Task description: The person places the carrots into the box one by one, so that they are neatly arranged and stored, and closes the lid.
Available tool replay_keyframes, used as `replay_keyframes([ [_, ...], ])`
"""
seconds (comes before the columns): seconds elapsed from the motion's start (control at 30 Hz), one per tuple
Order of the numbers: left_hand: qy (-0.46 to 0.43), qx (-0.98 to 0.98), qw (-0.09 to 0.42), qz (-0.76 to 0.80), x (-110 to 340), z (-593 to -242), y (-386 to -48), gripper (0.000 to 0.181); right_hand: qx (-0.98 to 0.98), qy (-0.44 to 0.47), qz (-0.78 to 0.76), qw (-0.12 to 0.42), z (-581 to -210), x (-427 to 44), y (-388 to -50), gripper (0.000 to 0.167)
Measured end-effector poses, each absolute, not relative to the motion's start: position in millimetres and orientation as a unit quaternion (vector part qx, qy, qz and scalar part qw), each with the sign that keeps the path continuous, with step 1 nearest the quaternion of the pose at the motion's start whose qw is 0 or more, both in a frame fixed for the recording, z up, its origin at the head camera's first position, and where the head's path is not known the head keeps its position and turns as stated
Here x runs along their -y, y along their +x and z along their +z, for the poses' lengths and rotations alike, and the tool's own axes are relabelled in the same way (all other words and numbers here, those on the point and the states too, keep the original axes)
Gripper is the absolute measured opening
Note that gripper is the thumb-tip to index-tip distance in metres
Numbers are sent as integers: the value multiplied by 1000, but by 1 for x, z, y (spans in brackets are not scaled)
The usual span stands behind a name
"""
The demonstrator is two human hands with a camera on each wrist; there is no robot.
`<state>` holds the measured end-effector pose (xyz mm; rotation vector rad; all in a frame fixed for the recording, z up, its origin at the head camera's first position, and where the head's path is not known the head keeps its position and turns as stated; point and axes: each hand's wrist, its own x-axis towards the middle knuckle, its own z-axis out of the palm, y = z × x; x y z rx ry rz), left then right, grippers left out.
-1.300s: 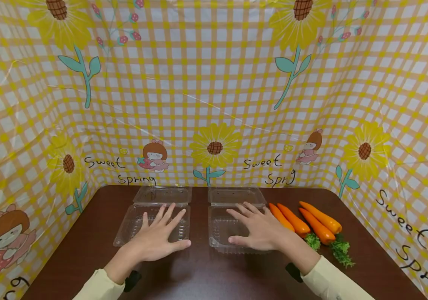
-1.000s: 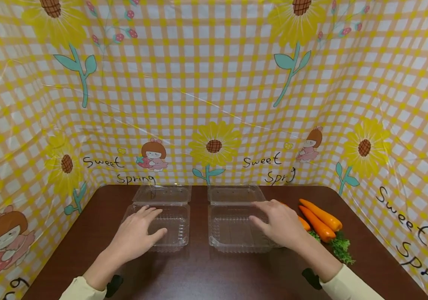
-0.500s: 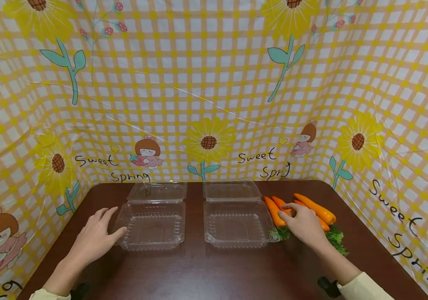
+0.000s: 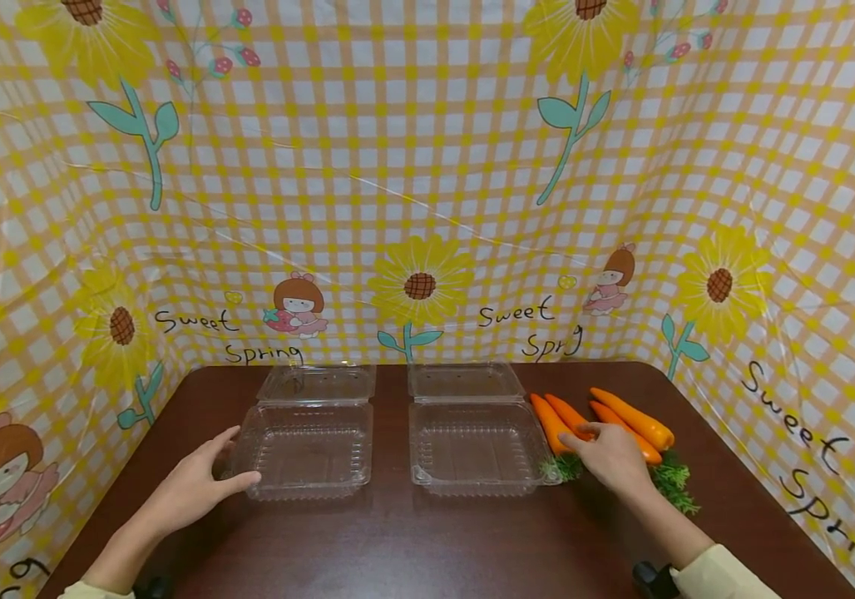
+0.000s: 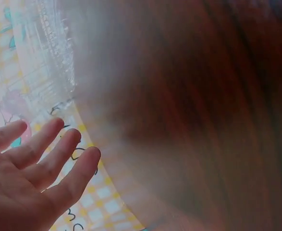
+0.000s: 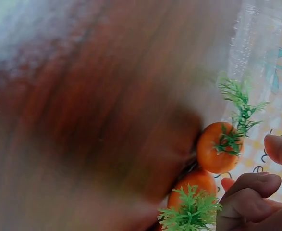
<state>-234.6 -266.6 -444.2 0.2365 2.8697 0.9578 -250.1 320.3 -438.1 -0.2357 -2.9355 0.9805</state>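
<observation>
checked cloth (image 4: 427,166): rises behind and on both sides of the work.
dark tabletop (image 4: 412,541): bears two clear containers and four carrots.
left container (image 4: 308,453): lid (image 4: 317,383) thrown open toward the cloth.
right container (image 4: 472,453): just beside the left one, opened the same way.
left hand (image 4: 199,478): thumb spread from extended fingers, near the left container's outer side.
right hand (image 4: 610,456): bent fingers at the carrots (image 4: 547,423); cannot tell whether they pinch one.
carrots: right of the right container, tips away.
leafy tops (image 4: 673,481): green, at the carrots' near ends.
</observation>
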Motion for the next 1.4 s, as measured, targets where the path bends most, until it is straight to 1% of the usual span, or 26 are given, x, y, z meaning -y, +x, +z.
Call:
replay_keyframes([
  [0.13, 82, -946, 44, 311, 266, -447, -235, 97, 943, -82, 321, 16, -442, -322, -252, 71],
  [0.2, 83, -945, 38, 313, 266, -448, -235, 96, 943, -84, 321, 18, -443, -322, -252, 66],
  [0.33, 88, -944, 35, 315, 266, -449, -235, 95, 946, -86, 312, 20, -445, -320, -253, 43],
  [0.37, 89, -944, 36, 315, 266, -449, -235, 94, 947, -87, 308, 19, -446, -319, -253, 39],
  [0.4, 90, -944, 38, 316, 266, -449, -235, 94, 949, -86, 302, 21, -447, -319, -253, 38],
  [0.63, 88, -943, 44, 319, 267, -451, -235, 93, 957, -80, 278, 33, -450, -318, -253, 45],
  [0.9, 89, -946, 39, 310, 268, -449, -233, 95, 958, -79, 276, 21, -453, -318, -254, 51],
  [1.1, 90, -950, 34, 296, 268, -446, -233, 99, 960, -76, 268, 24, -453, -319, -257, 52],
  [1.4, 88, -954, 33, 286, 269, -449, -232, 98, 952, -77, 295, 17, -452, -321, -258, 52],
])
